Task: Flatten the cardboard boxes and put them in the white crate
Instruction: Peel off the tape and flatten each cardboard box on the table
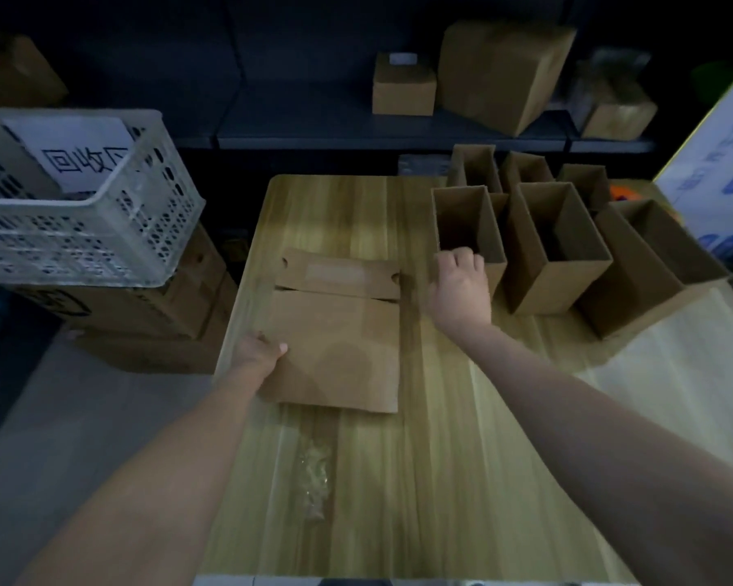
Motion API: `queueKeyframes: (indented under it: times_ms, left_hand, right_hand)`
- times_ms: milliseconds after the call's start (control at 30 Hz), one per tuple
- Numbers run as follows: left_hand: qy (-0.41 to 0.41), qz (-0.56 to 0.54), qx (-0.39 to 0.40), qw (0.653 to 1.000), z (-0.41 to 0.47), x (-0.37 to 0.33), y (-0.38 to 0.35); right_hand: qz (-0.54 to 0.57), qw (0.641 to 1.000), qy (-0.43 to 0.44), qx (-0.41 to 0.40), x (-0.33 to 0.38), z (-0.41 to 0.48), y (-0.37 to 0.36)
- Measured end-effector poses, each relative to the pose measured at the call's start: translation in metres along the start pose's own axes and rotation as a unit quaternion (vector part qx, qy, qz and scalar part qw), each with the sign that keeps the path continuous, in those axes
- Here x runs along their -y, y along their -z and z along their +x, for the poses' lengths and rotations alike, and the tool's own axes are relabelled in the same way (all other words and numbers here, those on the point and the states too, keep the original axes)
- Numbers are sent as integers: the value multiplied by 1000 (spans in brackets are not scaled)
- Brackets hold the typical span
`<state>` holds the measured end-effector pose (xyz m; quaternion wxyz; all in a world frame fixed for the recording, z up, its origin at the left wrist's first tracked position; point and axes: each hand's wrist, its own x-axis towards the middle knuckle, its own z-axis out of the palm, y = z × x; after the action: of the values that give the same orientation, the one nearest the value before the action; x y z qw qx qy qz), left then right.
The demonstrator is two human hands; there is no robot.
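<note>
Head view: the left hand [261,351] is pinching the left edge of the flattened box [339,344], lying on the wooden table [398,480], thumb on top. The right hand [460,285] is curling over the near rim of an upright open box [470,230] (light, stiff board, I'd guess), so edges are offering the surest hold.
</note>
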<state>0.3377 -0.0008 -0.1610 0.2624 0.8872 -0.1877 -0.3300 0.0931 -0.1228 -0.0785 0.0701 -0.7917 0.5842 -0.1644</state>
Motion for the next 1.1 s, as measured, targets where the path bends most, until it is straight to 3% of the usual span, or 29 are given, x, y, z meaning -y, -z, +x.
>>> queueKeyframes:
  times_ms: [167, 300, 467, 567, 767, 967, 1100]
  left_hand:
    - [-40, 163, -18, 986, 4, -2, -9]
    - [-136, 247, -77, 956, -9, -19, -11]
    - [-204, 117, -30, 971, -46, -60, -10]
    - [-258, 34, 28, 965, -92, -97, -17]
    - [-366, -53, 205, 906, -171, -145, -37]
    - [-413, -142, 180, 882, -212, -160, -50]
    - [-487, -75, 53, 868, -236, -171, -52]
  right_hand:
    - [-113, 982, -24, 151, -23, 21, 9]
    - [-151, 981, 27, 122, -27, 25, 18]
    - [-42, 996, 66, 40, -21, 29, 49]
    - [133, 990, 2, 38, -23, 30, 87]
    - [287, 955, -70, 4, -53, 26, 165]
    - [376, 914, -152, 32, -86, 18, 194]
    - [379, 910, -163, 42, -98, 4, 198]
